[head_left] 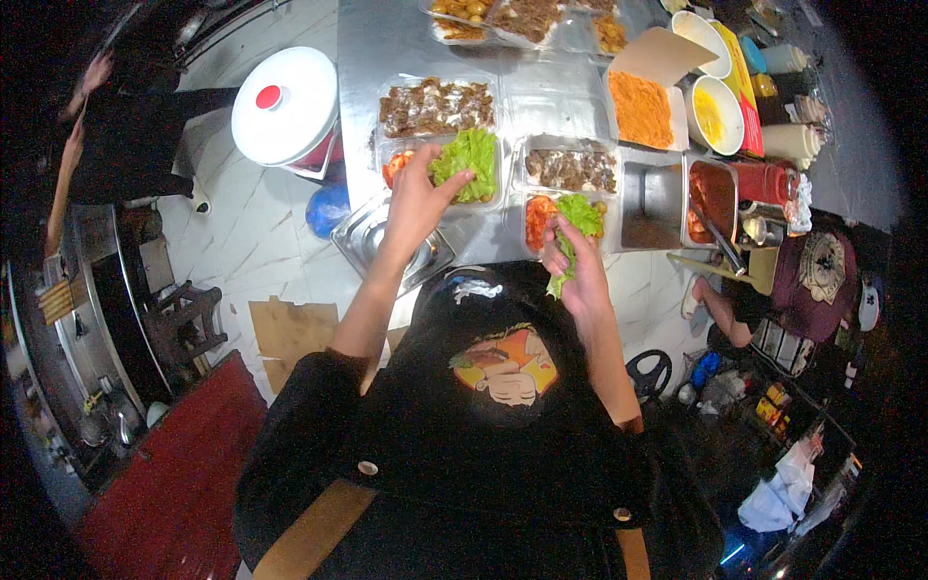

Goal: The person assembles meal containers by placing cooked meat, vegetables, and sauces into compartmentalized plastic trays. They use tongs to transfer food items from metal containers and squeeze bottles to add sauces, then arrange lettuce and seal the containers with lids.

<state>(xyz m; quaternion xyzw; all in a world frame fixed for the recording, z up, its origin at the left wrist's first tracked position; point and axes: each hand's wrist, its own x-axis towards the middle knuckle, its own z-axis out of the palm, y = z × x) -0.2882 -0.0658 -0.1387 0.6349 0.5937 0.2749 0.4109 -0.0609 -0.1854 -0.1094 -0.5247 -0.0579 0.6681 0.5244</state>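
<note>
My left hand [418, 198] pinches a green lettuce leaf [468, 158] over the near part of a clear plastic food container [502, 145]. Dark meat with white sauce [435, 106] fills that container's far part, and a bit of red food [393, 169] shows beside my fingers. To the right, my right hand [583, 275] has its fingers closed on another lettuce leaf [570, 253], above the near edge of a second clear container. This one holds sauced meat [570, 170] at the far side and red food [539, 224] at the near left. My fingers hide parts of both leaves.
Steel pans [652, 198] and a pan of red sauce with a utensil [710, 198] stand at the right. Behind are a box of orange shreds [640, 109], bowls [717, 114] and more filled containers [527, 19]. A white-lidded bucket [283, 104] stands left. Other people's limbs show at both sides.
</note>
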